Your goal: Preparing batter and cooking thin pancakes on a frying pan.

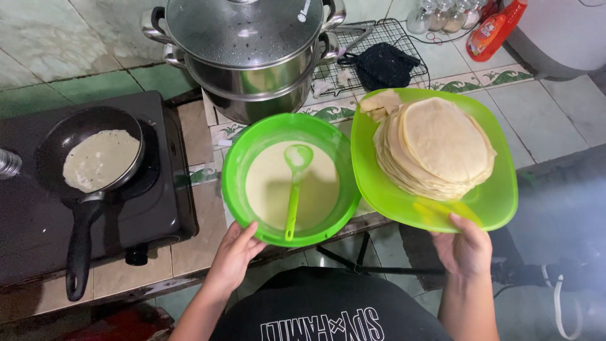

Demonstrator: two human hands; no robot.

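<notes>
Place: home kitchen | Evidence: tiled counter; black stove, left, bearing frying pan; lidded steel pot, far; wire rack; green batter bowl, near

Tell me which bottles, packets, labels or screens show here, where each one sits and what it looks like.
Squeeze bottle: top right on the tiled counter, lying tilted; red-orange plastic with a pale label patch.
Pot lid: top centre on the stacked steel steamer; clear glass, with a small white mark near its rim.
Glass jars: top edge, left of the bottle; clear, no label visible.
No screens or signs in view.
</notes>
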